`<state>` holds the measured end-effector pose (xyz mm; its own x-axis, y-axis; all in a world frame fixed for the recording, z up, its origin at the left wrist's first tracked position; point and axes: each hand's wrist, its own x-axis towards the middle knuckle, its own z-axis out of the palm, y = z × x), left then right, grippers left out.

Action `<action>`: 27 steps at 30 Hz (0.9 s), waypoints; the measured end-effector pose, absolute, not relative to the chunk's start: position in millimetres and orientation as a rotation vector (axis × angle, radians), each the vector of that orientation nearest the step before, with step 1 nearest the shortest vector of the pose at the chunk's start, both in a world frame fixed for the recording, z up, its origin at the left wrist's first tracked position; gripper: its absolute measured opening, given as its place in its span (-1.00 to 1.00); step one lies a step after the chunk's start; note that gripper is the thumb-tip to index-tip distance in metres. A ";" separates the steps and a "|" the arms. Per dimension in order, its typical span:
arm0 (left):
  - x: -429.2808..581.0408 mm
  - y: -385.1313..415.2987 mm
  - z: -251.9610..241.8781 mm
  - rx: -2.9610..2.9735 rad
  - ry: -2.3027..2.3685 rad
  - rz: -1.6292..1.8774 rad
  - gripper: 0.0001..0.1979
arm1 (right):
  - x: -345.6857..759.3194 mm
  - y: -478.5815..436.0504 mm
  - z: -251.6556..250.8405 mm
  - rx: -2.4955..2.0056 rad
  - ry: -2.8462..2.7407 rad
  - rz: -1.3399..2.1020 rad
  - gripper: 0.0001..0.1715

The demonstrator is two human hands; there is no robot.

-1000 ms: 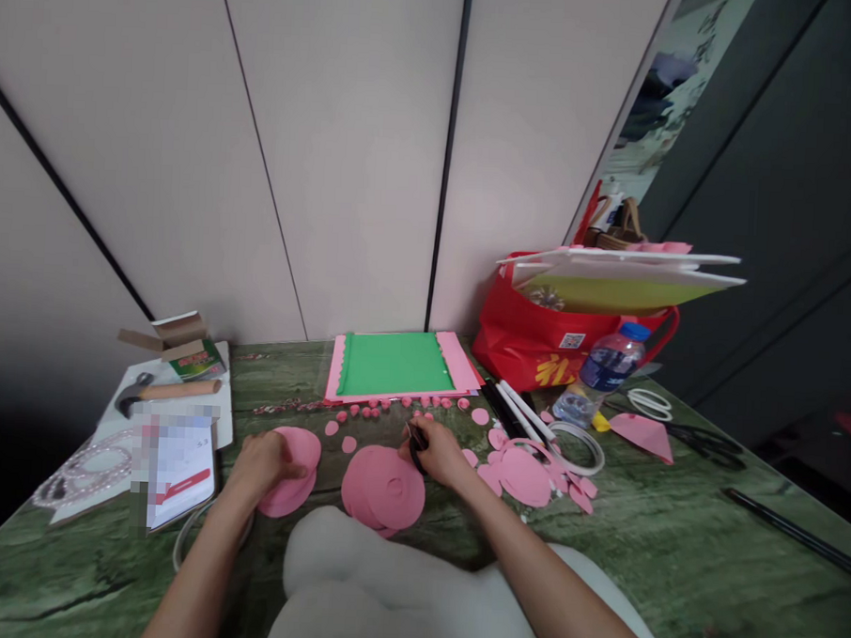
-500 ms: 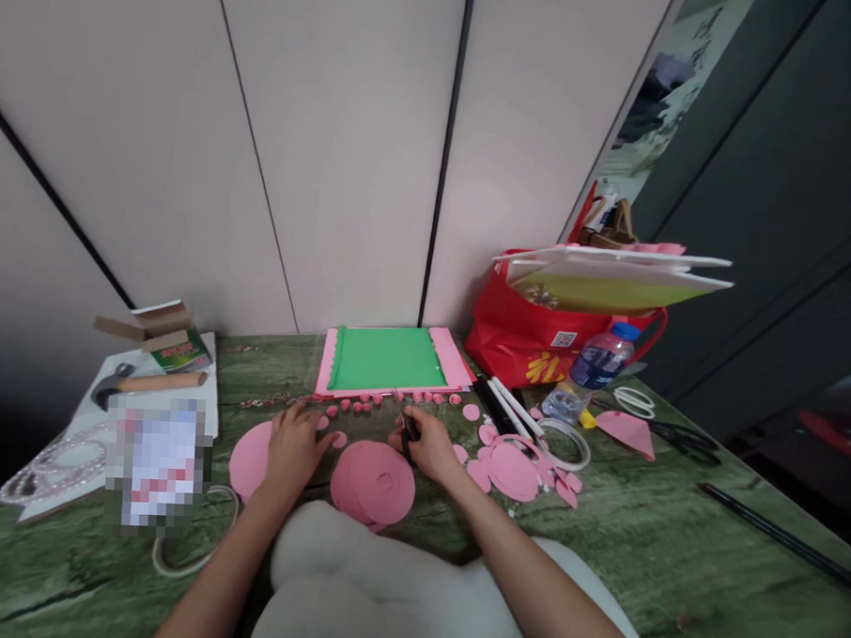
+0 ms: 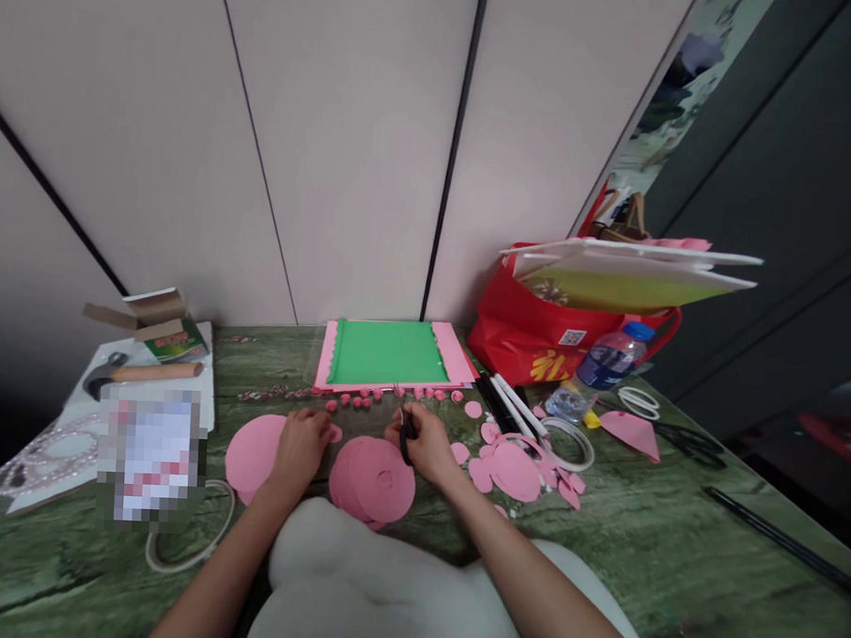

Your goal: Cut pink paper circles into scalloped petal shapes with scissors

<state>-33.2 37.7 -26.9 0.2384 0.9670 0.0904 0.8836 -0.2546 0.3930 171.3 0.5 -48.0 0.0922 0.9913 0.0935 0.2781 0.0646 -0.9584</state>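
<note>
The right hand (image 3: 426,443) closes its fingers around the dark handles of the scissors (image 3: 405,423). The blades are mostly hidden, with only a thin tip showing at the far side. The scissors sit just beyond the far edge of the disc stack (image 3: 372,481). The left hand (image 3: 300,442) lies knuckles up on the bench (image 3: 670,537), between a single disc (image 3: 251,443) and the stack. It covers part of a small circle (image 3: 335,434), and it is unclear whether its fingers grip anything.

A sheet (image 3: 153,448) to the left is blurred out. At far right, a red bag (image 3: 530,338) holds flat boards (image 3: 632,272) that jut out over a bottle (image 3: 611,360). An open box (image 3: 154,318) stands far left beside a hammer (image 3: 141,374).

Green paper (image 3: 387,353) lies on pink sheets beyond a row of pink balls (image 3: 394,396). Pens (image 3: 520,408), a tape ring (image 3: 571,443) and pink scraps (image 3: 514,469) crowd the right.
</note>
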 end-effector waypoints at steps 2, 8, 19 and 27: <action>-32.7 38.3 -28.8 2.300 1.710 0.446 -0.81 | 169.3 0.2 -48.6 -1.350 -1.339 0.958 -0.77; -35.0 43.4 -38.4 2.398 1.682 0.445 -0.81 | 161.0 -1.8 -44.9 -1.184 -1.257 1.061 -0.63; -36.2 45.0 -34.8 2.388 1.638 0.426 -0.80 | 156.7 -3.5 -37.0 -1.053 -1.176 1.143 -0.55; -34.8 45.1 -40.3 2.226 1.643 0.633 -0.86 | 153.7 -9.1 -30.3 -1.022 -1.088 1.276 -0.50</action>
<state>-34.8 45.1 -40.3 0.2479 0.9540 0.1687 0.8206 -0.2993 0.4868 153.7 -9.1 -30.3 -0.0086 0.9990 0.0439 -0.2012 0.0413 -0.9787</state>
